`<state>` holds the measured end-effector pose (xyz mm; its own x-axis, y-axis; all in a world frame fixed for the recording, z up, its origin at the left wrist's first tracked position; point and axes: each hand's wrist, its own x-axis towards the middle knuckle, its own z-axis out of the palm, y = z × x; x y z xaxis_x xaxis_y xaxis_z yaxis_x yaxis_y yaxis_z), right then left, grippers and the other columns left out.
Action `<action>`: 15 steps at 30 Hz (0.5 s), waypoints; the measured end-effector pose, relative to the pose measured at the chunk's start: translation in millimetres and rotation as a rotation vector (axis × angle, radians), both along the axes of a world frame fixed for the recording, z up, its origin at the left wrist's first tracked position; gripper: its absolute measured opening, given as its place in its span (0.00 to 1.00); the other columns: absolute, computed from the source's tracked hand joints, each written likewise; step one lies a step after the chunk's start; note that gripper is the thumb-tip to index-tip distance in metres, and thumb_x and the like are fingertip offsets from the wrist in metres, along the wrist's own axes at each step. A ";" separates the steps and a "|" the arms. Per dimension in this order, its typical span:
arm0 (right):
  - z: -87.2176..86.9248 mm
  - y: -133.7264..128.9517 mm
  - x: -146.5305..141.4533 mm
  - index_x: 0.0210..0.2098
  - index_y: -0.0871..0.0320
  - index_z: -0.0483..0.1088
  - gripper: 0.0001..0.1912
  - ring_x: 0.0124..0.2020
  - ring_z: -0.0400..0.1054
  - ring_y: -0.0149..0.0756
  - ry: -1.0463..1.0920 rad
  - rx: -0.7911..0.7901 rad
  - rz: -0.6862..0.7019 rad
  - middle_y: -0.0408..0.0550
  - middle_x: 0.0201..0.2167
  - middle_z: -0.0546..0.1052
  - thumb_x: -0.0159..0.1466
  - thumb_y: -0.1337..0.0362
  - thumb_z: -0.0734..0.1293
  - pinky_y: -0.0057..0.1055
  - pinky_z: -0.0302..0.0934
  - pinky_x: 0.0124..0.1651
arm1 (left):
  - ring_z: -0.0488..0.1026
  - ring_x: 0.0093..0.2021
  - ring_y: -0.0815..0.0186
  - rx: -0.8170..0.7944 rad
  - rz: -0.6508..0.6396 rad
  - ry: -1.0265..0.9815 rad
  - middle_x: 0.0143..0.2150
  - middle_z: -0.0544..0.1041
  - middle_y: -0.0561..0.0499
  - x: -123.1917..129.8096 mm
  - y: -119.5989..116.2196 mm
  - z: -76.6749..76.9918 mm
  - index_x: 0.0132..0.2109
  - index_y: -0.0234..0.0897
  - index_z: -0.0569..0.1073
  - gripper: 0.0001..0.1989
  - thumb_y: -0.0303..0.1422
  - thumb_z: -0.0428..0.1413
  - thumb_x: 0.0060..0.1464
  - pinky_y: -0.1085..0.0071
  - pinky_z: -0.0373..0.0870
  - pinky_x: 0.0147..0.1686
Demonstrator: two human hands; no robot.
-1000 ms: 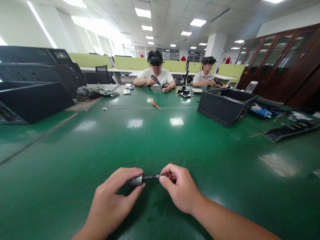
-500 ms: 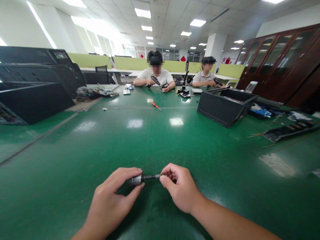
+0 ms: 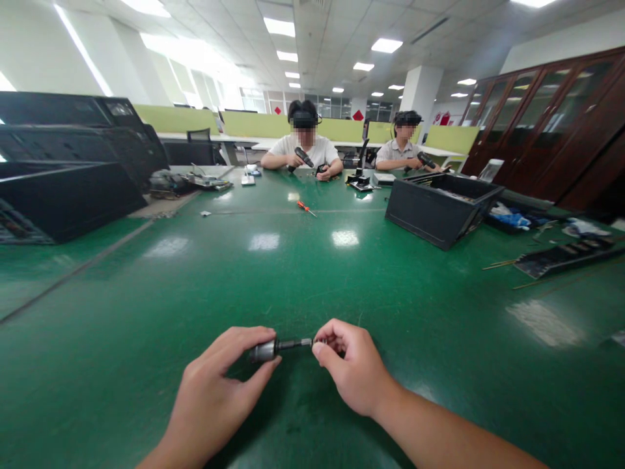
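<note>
My left hand (image 3: 219, 384) grips a dark metal cylinder with a thin shaft (image 3: 265, 352) between thumb and fingers, low over the green table (image 3: 312, 280). The shaft lies nearly level and points right. At its tip, my right hand (image 3: 349, 365) is closed in a pinch. A small piece shows between the right fingertips, mostly hidden by them. Whether that piece is joined to the shaft or only touching it I cannot tell.
An orange screwdriver (image 3: 306, 208) lies farther out on the table. Black computer cases (image 3: 78, 202) stand at the left, and another black case (image 3: 430, 212) is at the right. Two people sit across, holding power drills. Metal parts (image 3: 561, 257) lie at the far right.
My left hand and the cylinder have shifted very slightly left, with a little more shaft showing. My right hand stays in nearly the same place.
</note>
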<state>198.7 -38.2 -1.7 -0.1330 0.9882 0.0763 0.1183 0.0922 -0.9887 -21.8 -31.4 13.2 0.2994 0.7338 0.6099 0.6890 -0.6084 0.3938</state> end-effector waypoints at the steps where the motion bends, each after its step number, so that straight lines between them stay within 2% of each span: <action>1: -0.1 -0.2 0.0 0.32 0.60 0.72 0.04 0.25 0.64 0.30 0.001 -0.002 0.001 0.42 0.24 0.71 0.63 0.67 0.66 0.26 0.57 0.30 | 0.79 0.41 0.65 -0.004 0.001 0.001 0.42 0.80 0.54 -0.2 0.3 -0.1 0.47 0.45 0.76 0.10 0.35 0.61 0.58 0.72 0.75 0.43; 7: -4.4 1.9 0.0 0.32 0.60 0.72 0.06 0.26 0.65 0.30 0.050 -0.009 -0.001 0.42 0.24 0.72 0.64 0.64 0.67 0.26 0.59 0.31 | 0.78 0.42 0.65 -0.017 0.010 0.004 0.42 0.80 0.54 -2.9 2.4 1.0 0.47 0.46 0.76 0.11 0.38 0.62 0.57 0.72 0.75 0.43; 10: -7.7 4.7 -0.5 0.29 0.60 0.70 0.17 0.22 0.65 0.29 0.176 -0.050 -0.003 0.43 0.23 0.72 0.68 0.54 0.64 0.26 0.59 0.28 | 0.79 0.41 0.62 -0.028 0.061 -0.008 0.41 0.80 0.52 -3.7 3.5 1.0 0.45 0.45 0.77 0.12 0.42 0.63 0.56 0.70 0.75 0.42; 12: -9.4 6.3 -1.0 0.24 0.59 0.67 0.27 0.17 0.62 0.28 0.239 -0.095 -0.001 0.42 0.18 0.68 0.70 0.46 0.59 0.25 0.55 0.23 | 0.79 0.38 0.61 -0.076 0.129 -0.040 0.39 0.81 0.52 -3.2 4.3 0.9 0.45 0.43 0.77 0.16 0.46 0.63 0.54 0.70 0.76 0.39; 15: -10.9 8.2 -1.5 0.19 0.58 0.62 0.33 0.14 0.57 0.26 0.248 -0.138 0.008 0.40 0.13 0.63 0.69 0.39 0.56 0.25 0.50 0.19 | 0.81 0.37 0.59 -0.180 0.233 -0.160 0.39 0.83 0.50 -2.2 6.5 4.0 0.46 0.41 0.77 0.21 0.51 0.63 0.53 0.69 0.78 0.38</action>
<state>197.1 -30.0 -12.6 -0.1346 0.9905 -0.0280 -0.1288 -0.0455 -0.9906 -24.1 -24.9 17.2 0.0219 0.8712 0.4904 0.7218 -0.3532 0.5953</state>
